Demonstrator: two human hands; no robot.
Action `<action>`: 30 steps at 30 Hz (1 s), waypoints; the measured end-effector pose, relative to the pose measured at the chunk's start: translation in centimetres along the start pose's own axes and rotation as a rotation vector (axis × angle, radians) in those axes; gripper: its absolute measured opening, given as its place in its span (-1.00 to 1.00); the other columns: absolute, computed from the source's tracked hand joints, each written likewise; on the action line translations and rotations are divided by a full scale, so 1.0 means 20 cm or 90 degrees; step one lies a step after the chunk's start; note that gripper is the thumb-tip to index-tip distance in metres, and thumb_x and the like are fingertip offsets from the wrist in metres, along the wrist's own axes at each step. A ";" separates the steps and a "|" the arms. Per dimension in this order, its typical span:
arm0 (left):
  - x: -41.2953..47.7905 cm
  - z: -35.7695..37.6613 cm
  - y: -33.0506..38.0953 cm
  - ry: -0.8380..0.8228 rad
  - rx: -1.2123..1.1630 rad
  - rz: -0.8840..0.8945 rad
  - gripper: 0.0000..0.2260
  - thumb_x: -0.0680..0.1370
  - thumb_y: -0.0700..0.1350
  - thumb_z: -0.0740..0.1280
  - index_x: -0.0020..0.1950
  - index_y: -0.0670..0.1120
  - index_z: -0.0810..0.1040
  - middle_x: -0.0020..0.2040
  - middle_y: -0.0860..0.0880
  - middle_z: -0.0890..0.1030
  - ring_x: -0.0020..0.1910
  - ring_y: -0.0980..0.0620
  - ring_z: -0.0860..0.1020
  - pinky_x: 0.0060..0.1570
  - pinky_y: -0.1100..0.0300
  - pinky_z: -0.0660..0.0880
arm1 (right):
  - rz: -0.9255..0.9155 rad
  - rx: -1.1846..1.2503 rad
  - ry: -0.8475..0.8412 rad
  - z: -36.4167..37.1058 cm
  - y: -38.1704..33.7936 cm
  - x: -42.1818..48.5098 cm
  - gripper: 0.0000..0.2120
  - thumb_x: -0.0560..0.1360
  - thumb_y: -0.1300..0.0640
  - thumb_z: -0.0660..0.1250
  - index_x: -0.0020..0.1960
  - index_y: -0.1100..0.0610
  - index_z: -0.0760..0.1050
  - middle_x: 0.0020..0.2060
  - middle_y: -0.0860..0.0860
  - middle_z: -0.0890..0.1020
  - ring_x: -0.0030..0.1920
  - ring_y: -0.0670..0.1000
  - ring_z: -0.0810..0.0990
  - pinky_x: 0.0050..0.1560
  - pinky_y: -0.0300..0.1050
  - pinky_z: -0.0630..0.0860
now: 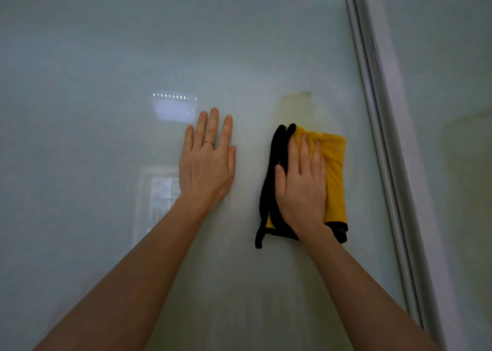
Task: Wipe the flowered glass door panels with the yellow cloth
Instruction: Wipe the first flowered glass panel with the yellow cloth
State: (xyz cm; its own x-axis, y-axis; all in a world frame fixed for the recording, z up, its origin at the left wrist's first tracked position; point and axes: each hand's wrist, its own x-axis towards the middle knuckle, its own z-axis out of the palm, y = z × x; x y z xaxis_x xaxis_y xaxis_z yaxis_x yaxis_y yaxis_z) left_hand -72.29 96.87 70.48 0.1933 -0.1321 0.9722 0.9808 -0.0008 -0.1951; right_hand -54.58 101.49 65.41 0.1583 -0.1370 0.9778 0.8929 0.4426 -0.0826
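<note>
The fingers [304,151] of my right hand [300,188] lie straight and close together, pressing the folded cloth [336,164] flat on the glass [106,57] beside the door frame [383,111] for full contact. Farther from the frame, my left hand [207,164], fingers slightly spread, braces me, I judge.

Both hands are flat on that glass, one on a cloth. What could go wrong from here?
The bare left hand rests flat on the glass panel, so it may leave prints where wiping is meant to clean.
The right hand only presses the yellow cloth flat, without gripping it, so the folded cloth could slip down or unfold; its black edge hangs loose.
</note>
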 end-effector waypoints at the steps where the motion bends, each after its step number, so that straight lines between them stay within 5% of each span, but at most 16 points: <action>1: 0.00 0.00 0.00 0.000 0.004 -0.004 -0.48 0.67 0.01 -0.02 0.60 -0.12 0.26 0.60 -0.20 0.21 0.59 -0.21 0.17 0.53 -0.12 0.05 | 0.014 -0.005 0.011 0.00 0.00 -0.04 -0.43 0.69 -0.03 0.01 0.59 0.25 0.25 0.57 0.21 0.30 0.58 0.31 0.21 0.51 0.31 0.25; 11: 0.00 0.00 0.00 -0.017 0.030 -0.008 -0.48 0.68 0.02 -0.04 0.62 -0.13 0.19 0.62 -0.20 0.17 0.60 -0.21 0.13 0.55 -0.13 0.05 | -0.182 0.061 -0.028 0.03 -0.09 0.12 -0.42 0.65 0.01 0.08 0.57 0.31 0.28 0.56 0.25 0.30 0.58 0.30 0.20 0.56 0.23 0.19; 17: -0.01 -0.01 0.00 -0.026 0.010 -0.012 -0.47 0.67 0.03 -0.05 0.62 -0.13 0.19 0.62 -0.20 0.16 0.61 -0.21 0.11 0.55 -0.11 0.01 | 0.017 0.014 -0.023 0.01 0.07 0.21 -0.36 0.65 -0.08 -0.02 0.57 0.30 0.27 0.56 0.26 0.30 0.57 0.34 0.20 0.53 0.26 0.23; 20: -0.01 0.00 0.01 -0.023 0.012 -0.020 -0.47 0.67 0.02 -0.04 0.62 -0.13 0.20 0.62 -0.20 0.16 0.60 -0.22 0.12 0.55 -0.12 0.01 | 0.013 -0.002 -0.008 0.00 0.06 0.09 -0.38 0.66 -0.08 0.01 0.59 0.28 0.25 0.57 0.23 0.29 0.58 0.32 0.18 0.54 0.27 0.23; 30: -0.01 -0.02 0.02 -0.044 0.022 -0.032 -0.46 0.66 0.05 -0.08 0.64 -0.06 0.16 0.64 -0.17 0.12 0.62 -0.17 0.06 0.56 -0.08 -0.04 | -0.045 -0.017 -0.122 0.02 0.00 0.47 -0.41 0.62 -0.31 0.02 0.62 -0.23 0.15 0.65 -0.05 0.13 0.62 0.29 0.02 0.54 0.23 -0.02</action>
State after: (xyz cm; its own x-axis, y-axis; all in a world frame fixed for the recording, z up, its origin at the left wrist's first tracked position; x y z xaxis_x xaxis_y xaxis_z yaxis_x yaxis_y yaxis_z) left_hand -72.02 96.41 70.23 0.1435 -0.0638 0.9876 0.9895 0.0286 -0.1419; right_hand -53.26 100.59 74.71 0.0146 0.0055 0.9999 0.9105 0.4132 -0.0155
